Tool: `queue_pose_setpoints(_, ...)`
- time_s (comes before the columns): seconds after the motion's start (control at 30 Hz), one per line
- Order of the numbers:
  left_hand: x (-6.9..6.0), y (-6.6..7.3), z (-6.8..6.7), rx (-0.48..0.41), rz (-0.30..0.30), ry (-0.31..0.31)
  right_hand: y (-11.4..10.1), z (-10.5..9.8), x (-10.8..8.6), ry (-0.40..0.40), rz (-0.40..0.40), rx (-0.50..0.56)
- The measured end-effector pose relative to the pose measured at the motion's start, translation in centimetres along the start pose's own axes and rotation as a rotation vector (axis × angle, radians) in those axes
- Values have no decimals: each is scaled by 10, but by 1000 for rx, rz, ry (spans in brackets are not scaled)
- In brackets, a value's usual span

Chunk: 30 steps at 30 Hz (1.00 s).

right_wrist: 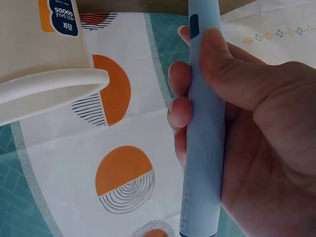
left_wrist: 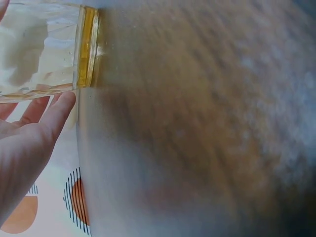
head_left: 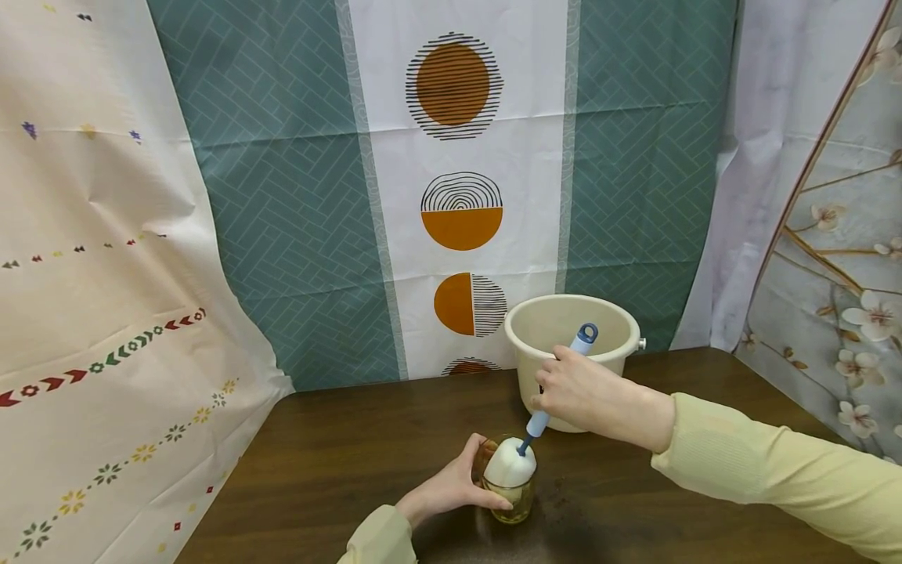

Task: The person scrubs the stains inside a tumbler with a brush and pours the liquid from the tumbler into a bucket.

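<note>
In the head view, my left hand [head_left: 451, 484] holds an amber glass [head_left: 517, 507] on the dark table, thumb on the near side and fingers round the far side. A cup-cleaning brush with a white sponge head [head_left: 510, 464] is pushed partly into the glass mouth. Its light blue handle [right_wrist: 203, 128] slants up to the right, and my right hand [head_left: 574, 388] grips it, thumb along the handle in the right wrist view. The left wrist view has the glass base [left_wrist: 88, 47] by my left fingers [left_wrist: 59, 111]. Glass walls partly blur the sponge's lower part.
Behind my right hand stands a cream bucket [head_left: 527, 376] with a label on its wall. The brown wooden table [head_left: 338, 439] reaches back to a green and white patterned cloth [head_left: 296, 196]. Floral cloths hang at left and right.
</note>
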<state>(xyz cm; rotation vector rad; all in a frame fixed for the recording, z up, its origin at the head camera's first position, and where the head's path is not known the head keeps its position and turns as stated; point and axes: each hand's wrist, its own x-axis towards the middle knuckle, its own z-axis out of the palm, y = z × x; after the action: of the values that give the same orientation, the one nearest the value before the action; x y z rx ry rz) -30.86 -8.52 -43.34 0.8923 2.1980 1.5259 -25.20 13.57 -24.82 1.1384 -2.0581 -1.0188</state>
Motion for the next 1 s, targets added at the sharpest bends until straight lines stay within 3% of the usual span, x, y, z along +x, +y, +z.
queue_pose_setpoints(0.23,0,-1,1,-8,1,-5,3,3,1,-18,9,42)
queue_pose_setpoints(0.57,0,0,0,26,-6,6,5,7,1,54,35,65)
queue_pose_setpoints(1.0,-1,0,0,18,-7,4,8,11,-3,33,58,73)
